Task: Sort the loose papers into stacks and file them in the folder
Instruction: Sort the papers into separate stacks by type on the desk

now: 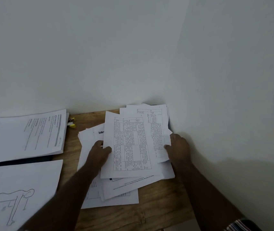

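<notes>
A messy pile of loose white papers (116, 194) lies on the wooden table by the right wall. My left hand (99, 151) pinches the left edge of a sheet printed with a table (129, 144), which is lifted off the pile. At the right edge of the sheets, my right hand (178, 147) grips a second table-printed page (158, 130) behind the first. On the left, a neat stack of text pages (24, 135) rests on a dark folder (24, 161). A stack topped by a push-up drawing (16, 194) lies in front of it.
A small yellow and black stapler (71, 122) sits at the back beside the text stack. White walls close in behind and on the right. Bare wood of the table (158, 205) shows in front of the pile.
</notes>
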